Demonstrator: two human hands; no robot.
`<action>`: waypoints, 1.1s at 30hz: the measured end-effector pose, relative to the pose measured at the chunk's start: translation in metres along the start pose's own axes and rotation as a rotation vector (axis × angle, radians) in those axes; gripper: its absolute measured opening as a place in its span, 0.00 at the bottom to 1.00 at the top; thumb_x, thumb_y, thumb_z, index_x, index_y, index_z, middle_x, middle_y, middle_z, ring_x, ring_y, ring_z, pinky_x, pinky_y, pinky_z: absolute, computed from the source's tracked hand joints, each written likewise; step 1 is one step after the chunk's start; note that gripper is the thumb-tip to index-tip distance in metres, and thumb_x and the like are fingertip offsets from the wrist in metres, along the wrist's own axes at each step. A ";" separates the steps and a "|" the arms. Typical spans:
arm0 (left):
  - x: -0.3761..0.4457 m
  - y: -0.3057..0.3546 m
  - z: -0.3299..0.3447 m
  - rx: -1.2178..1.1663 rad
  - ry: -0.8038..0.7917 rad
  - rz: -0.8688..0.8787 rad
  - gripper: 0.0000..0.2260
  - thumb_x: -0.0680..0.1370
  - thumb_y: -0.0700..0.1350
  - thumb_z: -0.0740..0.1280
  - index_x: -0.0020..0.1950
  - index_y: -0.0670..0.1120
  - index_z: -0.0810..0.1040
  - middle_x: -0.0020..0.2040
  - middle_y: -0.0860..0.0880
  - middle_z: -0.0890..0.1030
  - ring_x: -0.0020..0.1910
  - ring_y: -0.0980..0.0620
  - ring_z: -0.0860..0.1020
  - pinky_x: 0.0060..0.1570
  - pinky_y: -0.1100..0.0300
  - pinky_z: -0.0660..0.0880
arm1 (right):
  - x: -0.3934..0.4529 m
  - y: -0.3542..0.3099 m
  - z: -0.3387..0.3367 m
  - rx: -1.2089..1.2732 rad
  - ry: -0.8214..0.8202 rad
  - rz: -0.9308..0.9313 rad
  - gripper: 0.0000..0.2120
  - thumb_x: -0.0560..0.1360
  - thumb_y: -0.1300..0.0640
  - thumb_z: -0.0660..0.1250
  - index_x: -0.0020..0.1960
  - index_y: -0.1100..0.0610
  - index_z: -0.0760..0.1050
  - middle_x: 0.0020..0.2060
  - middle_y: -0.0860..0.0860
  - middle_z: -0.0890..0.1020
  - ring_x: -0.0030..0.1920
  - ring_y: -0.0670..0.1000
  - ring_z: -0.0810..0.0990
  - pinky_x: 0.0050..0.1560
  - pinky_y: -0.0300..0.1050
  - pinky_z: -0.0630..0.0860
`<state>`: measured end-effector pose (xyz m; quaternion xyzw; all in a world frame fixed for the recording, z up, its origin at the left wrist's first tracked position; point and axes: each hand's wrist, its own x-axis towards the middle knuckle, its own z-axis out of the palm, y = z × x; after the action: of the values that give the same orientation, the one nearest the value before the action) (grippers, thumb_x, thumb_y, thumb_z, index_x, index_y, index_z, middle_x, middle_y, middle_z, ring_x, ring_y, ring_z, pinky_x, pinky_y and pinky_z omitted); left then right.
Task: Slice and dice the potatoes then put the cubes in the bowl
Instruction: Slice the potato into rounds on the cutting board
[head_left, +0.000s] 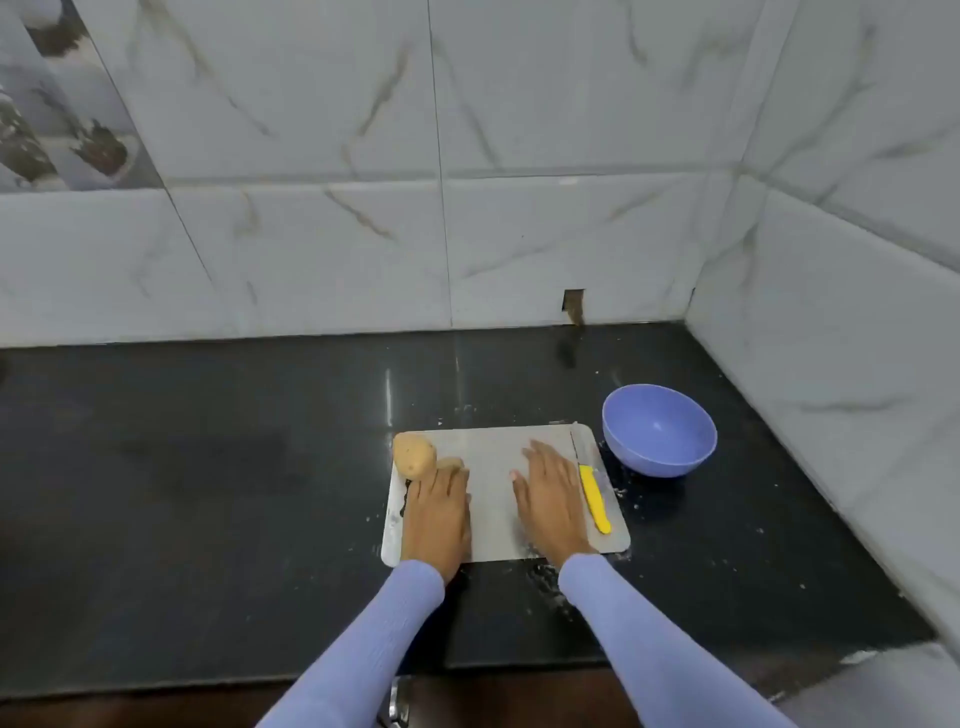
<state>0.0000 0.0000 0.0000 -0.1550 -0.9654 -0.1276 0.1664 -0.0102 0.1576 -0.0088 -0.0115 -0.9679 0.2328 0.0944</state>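
Observation:
A pale cutting board (493, 457) lies on the black counter. A whole potato (413, 454) sits at its far left corner, and a second potato (451, 464) lies just right of it, partly hidden under my fingertips. My left hand (436, 512) lies on the board with its fingers reaching onto that second potato. My right hand (550, 493) rests flat on the board, fingers straight, holding nothing. A knife with a yellow handle (594, 498) lies along the board's right edge, just right of my right hand. An empty blue bowl (658, 430) stands beyond the board's right corner.
The black counter (208, 493) stretches wide to the left. White marble-tiled walls close it off behind (467, 234) and on the right (831, 389). White specks are scattered on the counter around the board.

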 end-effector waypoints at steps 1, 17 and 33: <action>-0.001 -0.003 0.003 -0.022 0.014 -0.006 0.14 0.67 0.37 0.74 0.52 0.41 0.80 0.49 0.45 0.81 0.47 0.45 0.80 0.46 0.52 0.77 | 0.000 -0.002 0.006 0.016 -0.006 -0.045 0.31 0.77 0.44 0.43 0.66 0.60 0.71 0.69 0.56 0.71 0.70 0.57 0.68 0.72 0.53 0.61; 0.015 -0.040 0.001 -0.324 0.040 -0.018 0.15 0.75 0.45 0.56 0.53 0.46 0.81 0.50 0.51 0.82 0.48 0.54 0.76 0.47 0.66 0.68 | 0.045 -0.027 0.026 0.191 -0.169 -0.251 0.12 0.72 0.51 0.70 0.53 0.52 0.74 0.50 0.45 0.79 0.52 0.47 0.74 0.57 0.39 0.67; 0.066 0.003 0.029 -0.911 -0.297 -0.119 0.21 0.74 0.32 0.68 0.61 0.55 0.78 0.57 0.60 0.77 0.57 0.65 0.74 0.58 0.77 0.66 | 0.037 0.029 -0.013 0.145 -0.070 -0.073 0.16 0.71 0.59 0.71 0.57 0.52 0.72 0.54 0.45 0.76 0.51 0.44 0.77 0.46 0.38 0.76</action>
<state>-0.0662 0.0282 -0.0019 -0.1732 -0.8319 -0.5231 -0.0655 -0.0446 0.1915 -0.0038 0.0387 -0.9510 0.2989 0.0696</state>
